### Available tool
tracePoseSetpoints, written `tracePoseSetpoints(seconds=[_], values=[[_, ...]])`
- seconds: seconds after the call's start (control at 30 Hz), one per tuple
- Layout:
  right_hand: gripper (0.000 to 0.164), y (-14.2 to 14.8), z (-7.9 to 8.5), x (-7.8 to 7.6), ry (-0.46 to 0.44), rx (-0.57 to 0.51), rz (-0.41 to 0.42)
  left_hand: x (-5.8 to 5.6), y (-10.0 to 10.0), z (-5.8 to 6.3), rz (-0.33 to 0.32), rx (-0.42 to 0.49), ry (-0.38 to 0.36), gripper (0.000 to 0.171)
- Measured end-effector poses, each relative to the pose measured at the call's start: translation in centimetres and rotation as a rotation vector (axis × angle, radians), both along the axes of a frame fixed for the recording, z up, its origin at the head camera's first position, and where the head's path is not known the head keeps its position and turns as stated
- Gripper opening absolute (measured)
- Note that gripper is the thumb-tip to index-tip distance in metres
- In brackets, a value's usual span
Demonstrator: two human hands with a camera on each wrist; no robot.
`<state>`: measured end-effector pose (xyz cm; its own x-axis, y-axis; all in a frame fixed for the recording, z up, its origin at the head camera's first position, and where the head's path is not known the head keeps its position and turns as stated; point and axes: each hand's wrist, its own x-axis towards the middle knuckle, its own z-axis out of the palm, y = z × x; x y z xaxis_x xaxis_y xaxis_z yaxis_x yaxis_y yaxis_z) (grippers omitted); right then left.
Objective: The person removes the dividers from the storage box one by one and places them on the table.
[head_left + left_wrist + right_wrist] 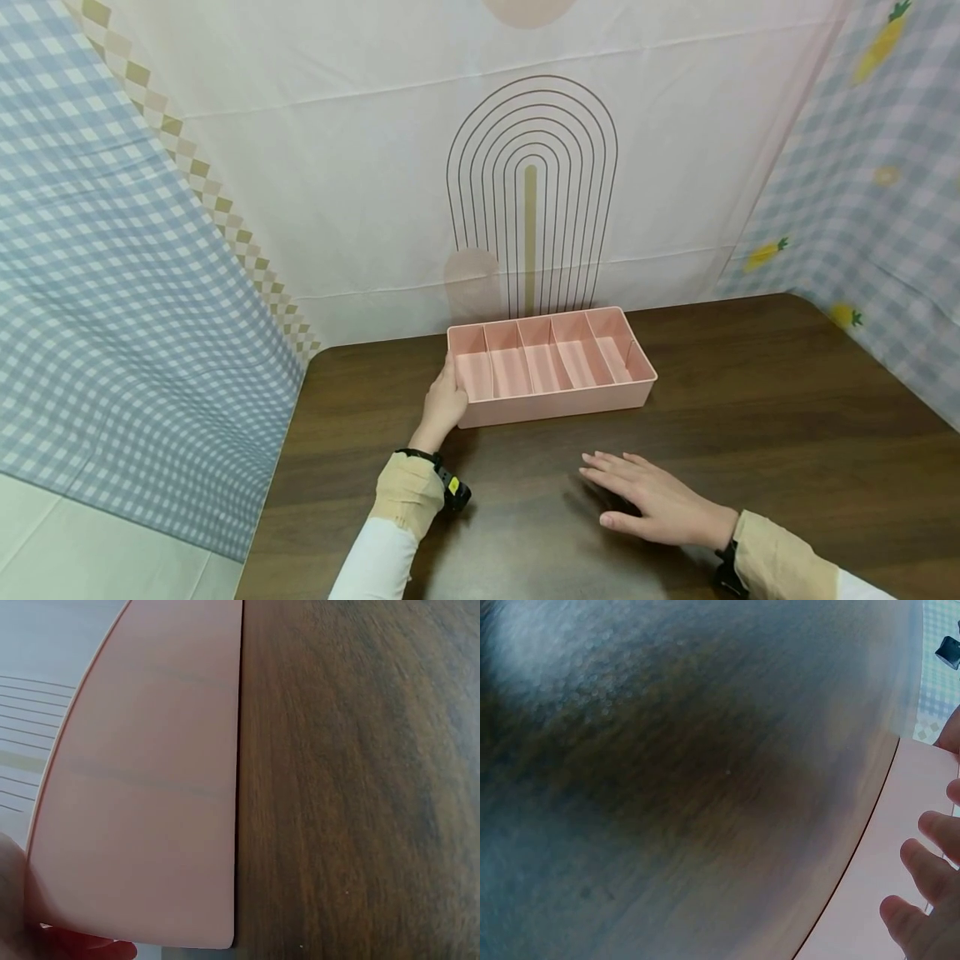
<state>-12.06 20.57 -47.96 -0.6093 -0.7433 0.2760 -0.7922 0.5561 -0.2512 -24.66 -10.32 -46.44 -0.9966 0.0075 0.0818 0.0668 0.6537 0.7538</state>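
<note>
A pink divided storage box (555,406) lies lengthwise on the brown table, its several compartments facing up with nothing in them. My left hand (445,400) holds the box's left end, the thumb at the rim and the fingers along the end wall. In the left wrist view, the box's long front wall (142,750) stands on the wood, and part of the left hand (11,892) shows at its near corner. My right hand (652,500) is held over the table in front of the box, palm down, fingers extended and spread, holding nothing.
The brown wooden table (750,417) reaches the patterned cloth backdrop (360,208) behind the box. Blue checked cloth (150,292) hangs on the left, and pineapple-print cloth (885,208) on the right. Each wrist wears a black strap (453,492) with a small camera.
</note>
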Motion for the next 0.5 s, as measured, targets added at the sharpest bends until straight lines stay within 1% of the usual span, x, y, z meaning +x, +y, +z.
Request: tracePoseSetpoints(seconds=[0.33, 0.5], values=[[0.054, 0.07, 0.08, -0.07, -0.046, 0.016, -0.003, -0.1, -0.13, -0.24, -0.015, 0.014, -0.013, 0.062], [0.054, 0.06, 0.05, -0.18, -0.048, 0.015, -0.001, -0.18, -0.14, -0.35, -0.016, 0.019, -0.032, 0.062]])
